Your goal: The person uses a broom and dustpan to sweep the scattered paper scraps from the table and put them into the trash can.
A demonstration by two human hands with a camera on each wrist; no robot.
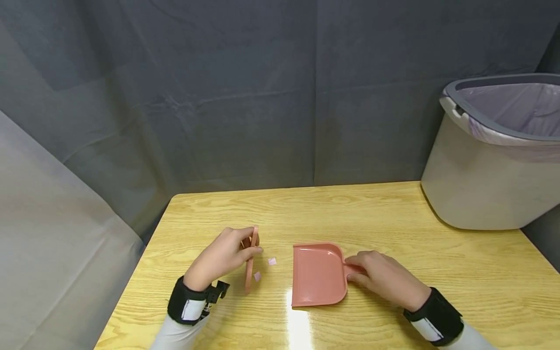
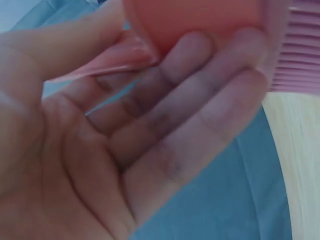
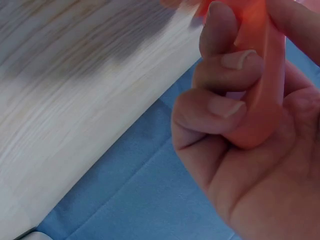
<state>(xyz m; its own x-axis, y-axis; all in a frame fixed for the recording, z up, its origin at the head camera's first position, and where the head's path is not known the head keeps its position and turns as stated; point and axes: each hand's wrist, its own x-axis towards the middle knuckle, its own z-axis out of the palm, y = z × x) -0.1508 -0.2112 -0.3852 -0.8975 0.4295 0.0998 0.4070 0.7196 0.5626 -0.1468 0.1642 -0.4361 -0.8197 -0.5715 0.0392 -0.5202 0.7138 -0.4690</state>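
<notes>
My left hand (image 1: 225, 256) pinches a small pink hand brush (image 1: 250, 272), held on edge at the left of the table. The left wrist view shows its pink bristles (image 2: 302, 50) and the fingers against its back. Two small pale pink scraps of paper (image 1: 272, 261) lie on the wood just right of the brush, one of them close to its lower end. A pink dustpan (image 1: 319, 274) rests on the table with its straight edge facing the scraps. My right hand (image 1: 385, 277) grips the dustpan's handle (image 3: 265, 95), fingers curled round it.
A beige waste bin (image 1: 490, 170) with a grey rim and a lilac liner stands at the right back of the wooden table (image 1: 328, 209). Dark grey cloth (image 1: 245, 97) hangs behind the table, and paler cloth (image 1: 52, 233) lies to the left.
</notes>
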